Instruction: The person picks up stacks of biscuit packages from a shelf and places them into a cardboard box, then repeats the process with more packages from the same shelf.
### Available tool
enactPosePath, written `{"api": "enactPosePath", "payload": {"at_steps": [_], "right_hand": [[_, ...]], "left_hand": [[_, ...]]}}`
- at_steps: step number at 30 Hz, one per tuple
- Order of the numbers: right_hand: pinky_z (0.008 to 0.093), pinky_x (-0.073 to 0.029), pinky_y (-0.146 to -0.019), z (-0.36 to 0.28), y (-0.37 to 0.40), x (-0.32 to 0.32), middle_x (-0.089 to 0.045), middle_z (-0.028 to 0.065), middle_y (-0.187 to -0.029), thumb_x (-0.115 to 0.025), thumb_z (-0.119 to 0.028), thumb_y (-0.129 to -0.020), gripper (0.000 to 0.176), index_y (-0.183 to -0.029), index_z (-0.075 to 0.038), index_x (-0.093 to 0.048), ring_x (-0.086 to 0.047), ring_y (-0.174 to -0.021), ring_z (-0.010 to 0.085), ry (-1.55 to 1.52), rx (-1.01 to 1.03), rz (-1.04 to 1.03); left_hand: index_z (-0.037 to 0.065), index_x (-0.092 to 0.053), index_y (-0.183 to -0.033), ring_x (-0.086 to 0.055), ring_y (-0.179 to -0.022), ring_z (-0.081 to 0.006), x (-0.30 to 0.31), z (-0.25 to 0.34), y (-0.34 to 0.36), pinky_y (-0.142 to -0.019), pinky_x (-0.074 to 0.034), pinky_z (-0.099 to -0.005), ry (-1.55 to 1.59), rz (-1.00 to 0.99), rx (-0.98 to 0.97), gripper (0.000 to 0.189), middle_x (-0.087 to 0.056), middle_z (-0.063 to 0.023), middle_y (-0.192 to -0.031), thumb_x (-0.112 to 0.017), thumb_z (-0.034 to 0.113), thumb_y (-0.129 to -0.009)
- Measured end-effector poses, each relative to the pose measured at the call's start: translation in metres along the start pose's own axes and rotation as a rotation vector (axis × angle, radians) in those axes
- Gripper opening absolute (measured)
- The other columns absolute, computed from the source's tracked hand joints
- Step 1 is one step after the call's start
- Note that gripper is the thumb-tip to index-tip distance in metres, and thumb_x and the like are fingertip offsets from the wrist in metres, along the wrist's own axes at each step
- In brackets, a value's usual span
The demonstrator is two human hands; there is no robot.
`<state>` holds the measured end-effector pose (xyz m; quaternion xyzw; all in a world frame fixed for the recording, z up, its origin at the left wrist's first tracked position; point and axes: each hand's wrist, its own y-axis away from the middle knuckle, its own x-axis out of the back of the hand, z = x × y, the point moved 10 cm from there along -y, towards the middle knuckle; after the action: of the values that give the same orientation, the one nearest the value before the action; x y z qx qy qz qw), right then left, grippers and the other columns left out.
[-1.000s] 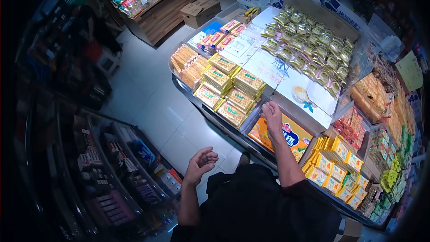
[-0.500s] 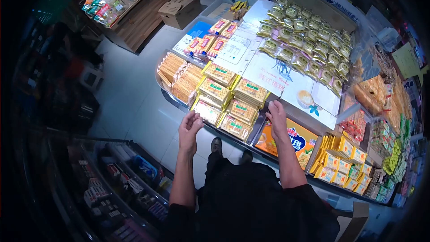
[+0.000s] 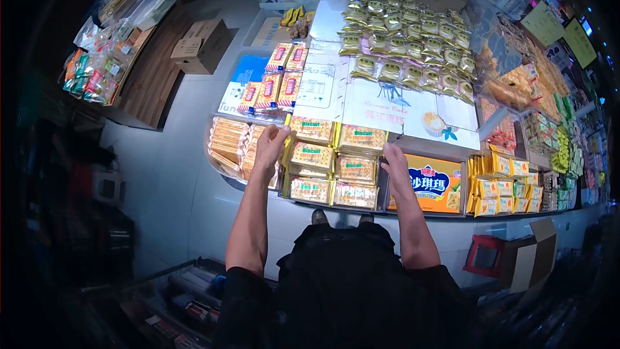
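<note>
"Floor [image 3: 200,106] of pale tiles, running back on the left past a wood-sided stand [image 3: 150,84] and a cardboard box [image 3: 201,48]. What else is in the room?"

"A red stool [image 3: 484,255] off to the right, and the edges of the view go dark. Then there's the desk [image 3: 426,216], spread right across in front of the person."

"What's on it?"

"Gold-wrapped cakes [image 3: 431,28] in rows at the far side, on white card [image 3: 329,81]. Nearer, there's an orange box [image 3: 405,201] just right of the biscuit packs [image 3: 355,168], and stick-shaped snacks [image 3: 226,137] to their left."

"How do the packs lie?"

"Flat, in stacks, two columns of three by the front edge. Each pack's long axis runs left to right; the columns lead away from the person."

"And the fingers?"

"They flank the stacks: left fingers [image 3: 281,134] just beside the far left one, right fingers [image 3: 392,154] just beside the far right one. Neither hand is clearly nearer."

"Holding anything?"

"Both are loosely bent, with nothing visibly held. How wide they're parted, or whether the tips touch a wrapper, I can't tell."
</note>
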<state>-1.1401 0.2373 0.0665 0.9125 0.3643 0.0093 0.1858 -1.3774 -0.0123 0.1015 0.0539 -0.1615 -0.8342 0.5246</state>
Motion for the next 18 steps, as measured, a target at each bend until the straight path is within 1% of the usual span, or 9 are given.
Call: {"api": "enactPosePath", "payload": {"at_steps": [1,2,7,9,10,13,14,16,18], "right_hand": [[0.0301,-0.035,-0.086,-0.001,0.001,-0.002,-0.051,0.0100,-0.116,-0.054,-0.041,-0.089,0.062,-0.129,0.004,-0.038,-0.046,-0.104,0.0163,-0.004,0.003,0.016],[0.0285,-0.036,-0.086,-0.002,0.001,-0.003,-0.051,0.0094,-0.114,-0.055,-0.039,-0.090,0.059,-0.128,0.004,-0.040,-0.046,-0.103,0.0155,-0.009,0.009,0.026],[0.0265,-0.039,-0.085,-0.008,-0.001,-0.012,-0.053,0.0096,-0.110,-0.057,-0.034,-0.089,0.054,-0.125,0.004,-0.042,-0.049,-0.100,0.0151,-0.012,0.028,0.068],[0.0284,-0.040,-0.088,-0.008,0.000,-0.026,-0.053,0.0122,-0.113,-0.058,-0.033,-0.089,0.054,-0.125,0.005,-0.043,-0.050,-0.103,0.0163,-0.047,0.002,-0.030],[0.0286,-0.041,-0.089,-0.001,-0.007,-0.022,-0.054,0.0147,-0.117,-0.058,-0.033,-0.089,0.054,-0.124,0.006,-0.043,-0.051,-0.105,0.0175,-0.015,0.026,0.012],[0.0290,-0.039,-0.091,-0.001,-0.010,-0.027,-0.053,0.0159,-0.119,-0.058,-0.033,-0.089,0.056,-0.125,0.006,-0.042,-0.051,-0.108,0.0184,-0.045,0.073,-0.005],[0.0290,-0.039,-0.091,-0.001,-0.010,-0.027,-0.053,0.0159,-0.119,-0.058,-0.033,-0.089,0.056,-0.125,0.006,-0.042,-0.051,-0.108,0.0184,-0.045,0.074,0.001],[0.0298,-0.039,-0.092,0.000,-0.011,-0.027,-0.054,0.0153,-0.118,-0.058,-0.033,-0.089,0.057,-0.126,0.006,-0.042,-0.051,-0.107,0.0189,0.012,0.083,0.003],[0.0301,-0.039,-0.092,0.005,-0.011,-0.032,-0.054,0.0153,-0.118,-0.058,-0.033,-0.089,0.057,-0.126,0.006,-0.042,-0.051,-0.107,0.0191,-0.031,0.084,-0.022]], "left_hand": [[-0.008,-0.037,-0.130,-0.054,-0.104,-0.0199,-0.001,-0.002,-0.002,-0.087,-0.042,-0.0296,-0.034,-0.021,0.034,0.074,-0.054,-0.0165,-0.118,-0.068,0.037,-0.080],[-0.007,-0.043,-0.126,-0.057,-0.095,-0.0172,-0.004,-0.005,-0.008,-0.083,-0.044,-0.0285,-0.033,-0.049,0.004,0.068,-0.058,-0.0135,-0.110,-0.067,0.037,-0.081],[-0.003,-0.051,-0.119,-0.058,-0.087,-0.0151,-0.026,-0.014,-0.021,-0.077,-0.045,-0.0280,-0.006,-0.247,0.020,0.053,-0.061,-0.0110,-0.099,-0.063,0.035,-0.084],[0.001,-0.059,-0.105,-0.053,-0.087,-0.0141,-0.032,-0.011,-0.016,-0.081,-0.041,-0.0291,0.013,-0.281,0.033,0.038,-0.059,-0.0053,-0.089,-0.060,0.034,-0.087],[0.001,-0.059,-0.103,-0.053,-0.085,-0.0137,-0.031,-0.013,-0.018,-0.079,-0.042,-0.0289,0.000,-0.291,0.032,0.036,-0.058,-0.0051,-0.089,-0.058,0.034,-0.088],[0.000,-0.058,-0.106,-0.052,-0.085,-0.0137,-0.034,-0.008,-0.014,-0.077,-0.043,-0.0287,-0.016,-0.279,0.021,0.036,-0.057,-0.0050,-0.090,-0.056,0.032,-0.089],[-0.001,-0.055,-0.112,-0.052,-0.086,-0.0139,-0.036,-0.007,-0.011,-0.078,-0.043,-0.0291,0.021,-0.284,0.035,0.038,-0.057,-0.0059,-0.093,-0.054,0.031,-0.090],[-0.001,-0.054,-0.115,-0.053,-0.087,-0.0141,-0.041,-0.014,-0.015,-0.079,-0.043,-0.0294,0.049,-0.293,0.012,0.040,-0.058,-0.0064,-0.094,-0.054,0.031,-0.090],[-0.001,-0.052,-0.118,-0.053,-0.089,-0.0143,-0.043,-0.016,-0.016,-0.080,-0.043,-0.0297,0.079,-0.300,-0.010,0.042,-0.058,-0.0069,-0.096,-0.054,0.031,-0.091]]}}
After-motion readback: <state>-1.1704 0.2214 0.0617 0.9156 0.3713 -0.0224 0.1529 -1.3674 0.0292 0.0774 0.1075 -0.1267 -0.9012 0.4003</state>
